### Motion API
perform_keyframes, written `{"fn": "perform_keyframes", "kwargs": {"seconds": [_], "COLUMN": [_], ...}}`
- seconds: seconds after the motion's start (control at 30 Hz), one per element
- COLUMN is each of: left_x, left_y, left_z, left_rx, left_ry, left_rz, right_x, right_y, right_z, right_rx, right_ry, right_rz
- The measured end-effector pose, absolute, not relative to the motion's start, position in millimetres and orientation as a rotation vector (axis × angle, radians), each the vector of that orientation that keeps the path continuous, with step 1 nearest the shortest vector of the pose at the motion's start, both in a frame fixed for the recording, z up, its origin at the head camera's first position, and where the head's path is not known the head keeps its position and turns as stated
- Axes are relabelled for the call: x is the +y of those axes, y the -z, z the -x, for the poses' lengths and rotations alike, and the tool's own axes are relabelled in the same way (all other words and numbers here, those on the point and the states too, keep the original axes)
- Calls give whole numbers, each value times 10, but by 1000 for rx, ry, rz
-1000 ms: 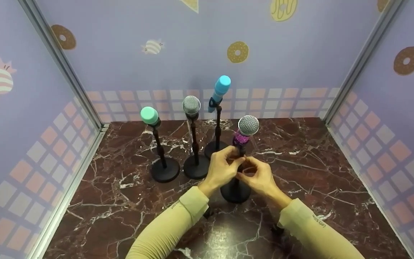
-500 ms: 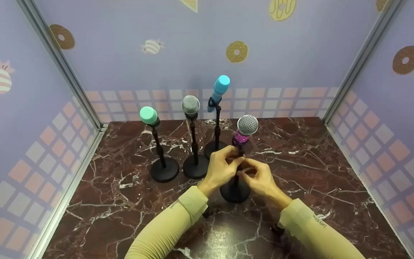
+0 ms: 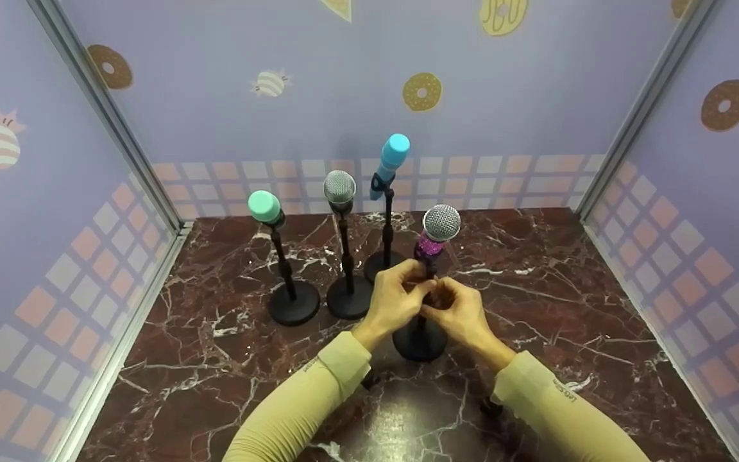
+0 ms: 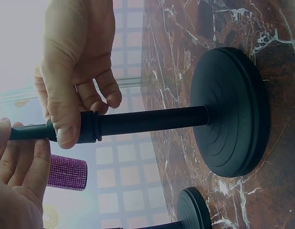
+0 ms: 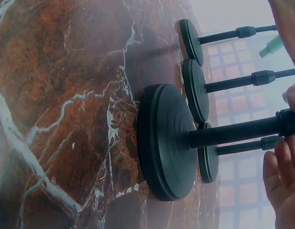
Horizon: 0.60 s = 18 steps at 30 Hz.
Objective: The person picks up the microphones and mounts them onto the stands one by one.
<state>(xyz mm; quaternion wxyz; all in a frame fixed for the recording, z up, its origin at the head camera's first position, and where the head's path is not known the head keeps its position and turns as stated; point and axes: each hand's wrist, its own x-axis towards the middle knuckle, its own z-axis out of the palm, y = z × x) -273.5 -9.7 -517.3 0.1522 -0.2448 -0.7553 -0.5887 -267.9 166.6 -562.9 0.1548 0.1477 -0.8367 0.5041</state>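
Both hands are on the black pole of a microphone stand (image 3: 419, 341) that carries a microphone (image 3: 441, 223) with a silver mesh head and purple glittery body. My left hand (image 3: 395, 301) pinches the thin upper pole just below the microphone. Slightly lower, my right hand (image 3: 466, 314) grips the collar (image 4: 90, 126), its thumb lying across it in the left wrist view. The stand's round base (image 5: 166, 143) sits upright on the table. The purple microphone body (image 4: 67, 172) shows behind the left fingers.
Three more stands stand behind and to the left, carrying a mint-green-topped microphone (image 3: 265, 206), a silver-headed microphone (image 3: 340, 187) and a blue microphone (image 3: 394, 153). Patterned panels (image 3: 344, 115) enclose the dark red marbled table (image 3: 215, 385) at the back and sides.
The right hand's fingers have closed in more tightly around the collar, and its wrist has shifted slightly left. The left hand and the stand stay nearly in place.
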Motion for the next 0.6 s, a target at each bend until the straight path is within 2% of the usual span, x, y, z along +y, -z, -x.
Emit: {"fn": "perform_keyframes", "kwargs": {"seconds": [0.27, 0.6], "left_x": [-96, -91], "left_y": [5178, 5173], "left_z": [2728, 2733], "left_rx": [-2183, -2144], "left_ry": [1680, 1717], "left_rz": [692, 702], "right_x": [1729, 1815], "right_y": [5641, 5671], "right_z": [2667, 2670], "right_rx": [-2427, -2416], "right_ry": [-1547, -1691], "right_rz": [-474, -755]}}
